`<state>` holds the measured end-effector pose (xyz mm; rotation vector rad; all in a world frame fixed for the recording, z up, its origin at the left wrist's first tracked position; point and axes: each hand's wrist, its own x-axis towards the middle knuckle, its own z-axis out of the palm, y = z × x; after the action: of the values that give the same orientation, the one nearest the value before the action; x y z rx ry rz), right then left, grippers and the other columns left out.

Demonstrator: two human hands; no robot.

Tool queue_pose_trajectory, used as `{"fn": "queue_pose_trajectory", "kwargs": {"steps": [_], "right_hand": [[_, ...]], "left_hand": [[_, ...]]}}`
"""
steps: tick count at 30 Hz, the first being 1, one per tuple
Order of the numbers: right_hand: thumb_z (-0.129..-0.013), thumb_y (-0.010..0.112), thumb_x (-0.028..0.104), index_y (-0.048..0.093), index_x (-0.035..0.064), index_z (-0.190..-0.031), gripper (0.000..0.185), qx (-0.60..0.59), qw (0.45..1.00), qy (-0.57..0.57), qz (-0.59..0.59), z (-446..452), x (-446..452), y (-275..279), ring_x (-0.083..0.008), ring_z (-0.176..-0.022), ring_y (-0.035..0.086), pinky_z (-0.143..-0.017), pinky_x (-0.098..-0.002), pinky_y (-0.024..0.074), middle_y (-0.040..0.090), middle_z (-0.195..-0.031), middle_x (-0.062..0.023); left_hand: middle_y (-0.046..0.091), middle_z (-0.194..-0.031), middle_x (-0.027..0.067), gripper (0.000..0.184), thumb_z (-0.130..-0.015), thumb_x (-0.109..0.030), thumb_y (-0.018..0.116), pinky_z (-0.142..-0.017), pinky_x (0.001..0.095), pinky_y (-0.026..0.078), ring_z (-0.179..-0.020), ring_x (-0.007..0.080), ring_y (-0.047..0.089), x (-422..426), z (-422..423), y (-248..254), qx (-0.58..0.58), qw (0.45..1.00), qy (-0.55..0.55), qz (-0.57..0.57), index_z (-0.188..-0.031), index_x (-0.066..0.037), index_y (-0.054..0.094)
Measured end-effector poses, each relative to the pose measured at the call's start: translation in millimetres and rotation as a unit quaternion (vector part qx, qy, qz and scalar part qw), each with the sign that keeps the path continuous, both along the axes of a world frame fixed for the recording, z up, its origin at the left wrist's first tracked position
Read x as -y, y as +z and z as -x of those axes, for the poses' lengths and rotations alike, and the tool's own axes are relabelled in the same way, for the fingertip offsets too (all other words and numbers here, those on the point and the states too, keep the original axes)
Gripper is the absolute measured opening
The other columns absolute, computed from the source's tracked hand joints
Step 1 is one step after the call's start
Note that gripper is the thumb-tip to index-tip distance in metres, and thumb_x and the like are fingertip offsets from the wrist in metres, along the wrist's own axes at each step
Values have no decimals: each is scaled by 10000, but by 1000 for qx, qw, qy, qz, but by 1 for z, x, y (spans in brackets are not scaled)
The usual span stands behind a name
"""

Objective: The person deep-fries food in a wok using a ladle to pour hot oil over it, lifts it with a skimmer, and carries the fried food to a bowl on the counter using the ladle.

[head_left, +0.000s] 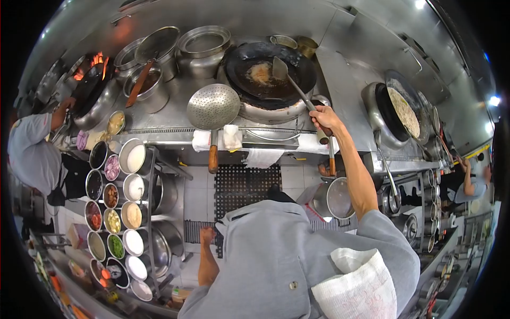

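Right grip [325,118] on wok spatula [280,69]

Short-sleeved grey shirt [265,255], dark button [292,285]

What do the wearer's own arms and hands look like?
Left hand and right hand are bare, no gloves showing. Short grey sleeves leave both forearms uncovered. No watch or band shows on the right wrist; the left is too small to tell.
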<state>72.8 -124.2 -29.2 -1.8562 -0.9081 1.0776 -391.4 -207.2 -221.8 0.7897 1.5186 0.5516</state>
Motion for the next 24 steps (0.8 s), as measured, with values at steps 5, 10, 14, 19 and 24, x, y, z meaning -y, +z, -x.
{"fn": "queue_pose_trajectory", "kwargs": {"steps": [5, 10, 14, 19, 24], "right_hand": [[-808, 516, 93, 496, 30, -765, 78, 121, 989, -80, -35, -11, -7, -18, -98, -393, 437, -346, -249, 350, 471, -536, -9], [-823, 498, 118, 480, 28, -724, 134, 52, 990, -126, -27, -1, -17, -29, -115, -396, 453, -349, -254, 361, 479, -546, -22], [-840, 480, 106, 500, 25, -788, 99, -277, 939, -187, -77, 1, -23, -39, -116, -427, 432, -385, -260, 373, 463, -559, -31], [-847, 487, 134, 456, -14, -932, 174, -490, 853, -127, -124, 1, -14, -40, -57, -460, 402, -393, -205, 329, 447, -606, 9], [-847, 497, 136, 472, -11, -933, 172, -464, 871, -133, -95, 1, -13, -25, -59, -454, 396, -390, -204, 324, 454, -612, 6]], "left_hand": [[537, -567, 62, 192, -768, -164, 476, -336, 230, 368, -444, 126, 521, -8, -7, 8, -10, 999, -43, 24, -792, 11, 552], [549, -579, 67, 219, -768, -157, 460, -334, 235, 381, -440, 129, 523, -18, -8, 4, 35, 997, -51, -46, -816, 30, 563], [562, -593, 78, 235, -766, -150, 458, -338, 240, 393, -451, 134, 532, -24, -12, 2, -2, 998, -48, -27, -838, 39, 578], [566, -601, 69, 234, -771, -154, 460, -341, 246, 387, -464, 135, 539, -27, -13, 3, -47, 998, -47, 8, -849, 26, 588], [568, -607, 55, 221, -777, -163, 469, -341, 246, 372, -472, 128, 538, -27, -13, -1, -64, 996, -54, 41, -851, 1, 598]]}}
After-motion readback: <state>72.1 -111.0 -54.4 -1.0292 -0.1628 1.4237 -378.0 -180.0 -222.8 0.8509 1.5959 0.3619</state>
